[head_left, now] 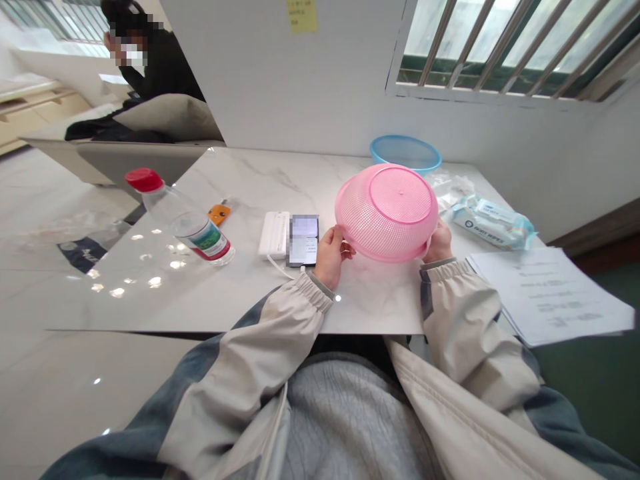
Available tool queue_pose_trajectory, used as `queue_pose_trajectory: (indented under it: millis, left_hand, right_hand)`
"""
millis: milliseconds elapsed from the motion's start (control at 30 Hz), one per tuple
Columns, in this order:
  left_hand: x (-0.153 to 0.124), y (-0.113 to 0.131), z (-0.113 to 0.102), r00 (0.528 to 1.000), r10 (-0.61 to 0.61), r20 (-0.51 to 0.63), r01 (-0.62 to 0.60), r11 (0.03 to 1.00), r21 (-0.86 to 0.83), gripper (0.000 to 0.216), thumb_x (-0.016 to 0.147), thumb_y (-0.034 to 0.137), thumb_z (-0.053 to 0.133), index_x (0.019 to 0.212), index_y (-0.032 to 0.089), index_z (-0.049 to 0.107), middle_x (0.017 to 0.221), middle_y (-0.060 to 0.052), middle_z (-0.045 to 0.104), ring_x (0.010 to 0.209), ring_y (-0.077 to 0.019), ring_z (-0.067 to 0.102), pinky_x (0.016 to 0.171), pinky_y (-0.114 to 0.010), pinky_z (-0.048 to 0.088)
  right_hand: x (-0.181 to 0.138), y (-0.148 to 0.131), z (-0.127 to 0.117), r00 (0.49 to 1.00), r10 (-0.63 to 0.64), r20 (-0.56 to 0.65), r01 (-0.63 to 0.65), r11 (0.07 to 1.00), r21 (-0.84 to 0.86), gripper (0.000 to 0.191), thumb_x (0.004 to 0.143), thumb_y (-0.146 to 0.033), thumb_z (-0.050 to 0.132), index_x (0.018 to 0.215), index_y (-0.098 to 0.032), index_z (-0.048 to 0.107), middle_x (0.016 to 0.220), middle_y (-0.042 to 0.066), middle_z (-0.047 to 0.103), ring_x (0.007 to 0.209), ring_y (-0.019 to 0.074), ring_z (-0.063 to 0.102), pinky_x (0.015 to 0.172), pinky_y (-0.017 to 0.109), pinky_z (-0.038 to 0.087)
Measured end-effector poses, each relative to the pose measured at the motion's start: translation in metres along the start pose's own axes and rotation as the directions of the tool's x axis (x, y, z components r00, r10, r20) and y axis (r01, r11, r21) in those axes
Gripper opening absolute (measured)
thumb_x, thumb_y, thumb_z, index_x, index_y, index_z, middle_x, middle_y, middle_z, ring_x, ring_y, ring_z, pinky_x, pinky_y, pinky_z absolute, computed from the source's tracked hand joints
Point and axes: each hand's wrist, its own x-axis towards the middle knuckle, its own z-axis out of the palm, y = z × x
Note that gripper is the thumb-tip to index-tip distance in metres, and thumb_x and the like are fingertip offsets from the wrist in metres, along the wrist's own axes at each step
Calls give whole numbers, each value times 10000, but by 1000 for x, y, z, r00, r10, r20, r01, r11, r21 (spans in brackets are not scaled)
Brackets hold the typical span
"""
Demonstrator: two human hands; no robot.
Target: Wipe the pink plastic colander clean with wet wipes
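Observation:
I hold a pink perforated plastic basket (387, 210) tilted up above the white marble table (240, 287), its underside facing me. My left hand (331, 255) grips the basket's lower left rim with curled fingers. My right hand (439, 244) grips the lower right rim; its fingers are mostly hidden behind the basket. A blue plastic basin (406, 153) stands just behind the basket near the wall.
A clear bottle with a red cap (180, 219) lies at the left. A white power bank (274, 235) and a phone (303, 241) sit by my left hand. Wet wipes (493, 223) and printed papers (547, 293) are at the right. A person (150, 57) sits at the far left.

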Motion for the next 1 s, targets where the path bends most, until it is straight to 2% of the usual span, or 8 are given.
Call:
queue_pose_trajectory:
  millis: [100, 267, 433, 567, 667, 800, 933, 1000]
  left_hand:
    - [1, -2, -1, 999, -27, 37, 27, 1000, 6, 408, 988, 587, 672, 926, 202, 554, 773, 27, 589, 558, -77, 554, 532, -228, 406]
    - [-2, -3, -1, 986, -18, 168, 8, 998, 61, 457, 932, 629, 723, 955, 197, 575, 848, 9, 634, 591, -73, 592, 538, -216, 433]
    - [-8, -6, 0, 915, -69, 398, -32, 970, 241, 530, 866, 642, 780, 1057, 159, 673, 988, -78, 729, 670, -104, 658, 570, -229, 486]
    - [-9, -9, 1, 865, -109, 489, -94, 924, 371, 546, 840, 649, 792, 962, 121, 719, 964, -123, 758, 684, -118, 655, 568, -235, 493]
    - [-9, -9, 1, 883, -99, 459, -88, 925, 369, 596, 831, 701, 775, 944, 119, 714, 942, -125, 758, 676, -121, 656, 569, -238, 492]
    - [-6, -6, 2, 942, -77, 327, -23, 957, 290, 652, 862, 796, 677, 897, 145, 648, 821, -88, 729, 613, -120, 635, 562, -251, 485]
    - [-2, 0, 1, 995, 39, 92, -54, 985, 166, 659, 936, 808, 549, 724, 185, 527, 610, 11, 542, 497, -77, 469, 491, -232, 377]
    - [0, 3, 0, 998, 59, 17, -61, 993, 106, 627, 944, 762, 597, 705, 191, 495, 595, 37, 467, 495, -67, 408, 468, -221, 317]
  right_hand:
    - [-4, -5, 5, 998, 34, -54, -38, 997, -74, 428, 1080, -137, 339, 1099, -144, 767, 796, 27, 781, 765, 179, 703, 912, 310, 609]
    - [-5, -6, 6, 996, -20, -83, 9, 991, -132, 433, 1056, -123, 345, 991, -139, 773, 760, 37, 757, 720, 169, 672, 896, 277, 594]
    - [-8, -3, 3, 998, -58, -32, 52, 984, -168, 361, 994, -89, 410, 890, -152, 750, 837, 53, 771, 825, 169, 706, 962, 296, 584]
    - [-12, -2, 5, 997, -76, -30, 68, 976, -205, 313, 930, -39, 458, 856, -146, 742, 806, 49, 763, 802, 173, 697, 977, 318, 592]
    - [-13, -4, 8, 998, -27, -51, 15, 977, -211, 372, 974, -57, 395, 906, -149, 749, 780, 39, 763, 802, 174, 711, 944, 308, 609]
    - [-11, -6, 11, 997, 16, -73, -29, 984, -176, 406, 1000, -95, 362, 1027, -143, 764, 792, 38, 775, 837, 185, 733, 937, 317, 626]
    - [-7, -5, 9, 997, 53, -51, -59, 990, -130, 394, 1030, -148, 364, 1070, -155, 756, 836, 35, 792, 881, 183, 752, 982, 329, 625]
    - [-6, -3, 8, 998, 56, -43, -59, 994, -95, 357, 1034, -151, 387, 1020, -162, 744, 832, 32, 790, 874, 172, 753, 971, 312, 622]
